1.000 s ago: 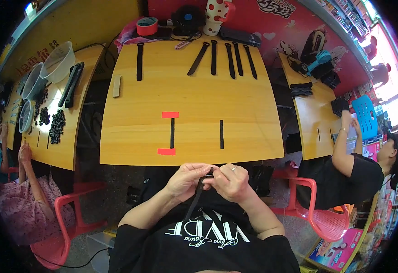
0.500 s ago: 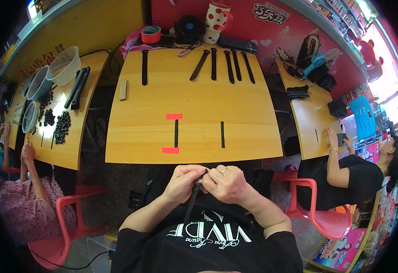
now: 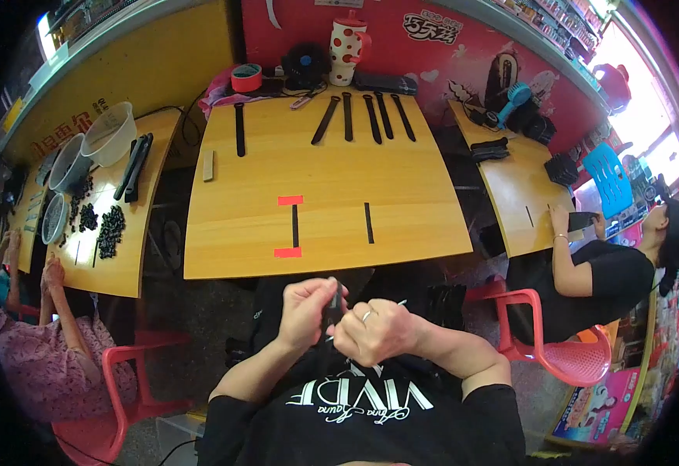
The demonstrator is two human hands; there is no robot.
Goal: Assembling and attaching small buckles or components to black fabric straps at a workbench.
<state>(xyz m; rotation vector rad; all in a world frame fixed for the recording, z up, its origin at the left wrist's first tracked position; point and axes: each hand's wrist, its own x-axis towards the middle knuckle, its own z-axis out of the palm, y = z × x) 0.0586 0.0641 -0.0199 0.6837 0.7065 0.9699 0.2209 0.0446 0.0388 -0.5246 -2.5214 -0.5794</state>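
Note:
Just in front of the table's near edge, my left hand (image 3: 302, 312) pinches a narrow black strap (image 3: 337, 296) between thumb and fingers. Close to its right, my right hand (image 3: 374, 332) is closed around a thin, pale rod-like tool (image 3: 402, 302), whose ends stick out on either side of the fist. The strap's lower part blends into my black shirt. Similar black straps with looped ends lie along the far side of the table, one strap (image 3: 240, 130) at the left and several toward the right, among them a slanted strap (image 3: 325, 120).
On the yellow table (image 3: 238, 225) are two dark strips, one with red tape (image 3: 290, 200) at its ends, and a small wooden block (image 3: 208, 165). A spotted tumbler (image 3: 346, 50), red tape roll (image 3: 247, 78) and small fan (image 3: 305, 66) stand at the back. People sit at both side tables.
My hands have moved apart from their pressed-together hold. The left now points up with the strap; the right has turned and dropped slightly, showing the thin rod. The head view has shifted.

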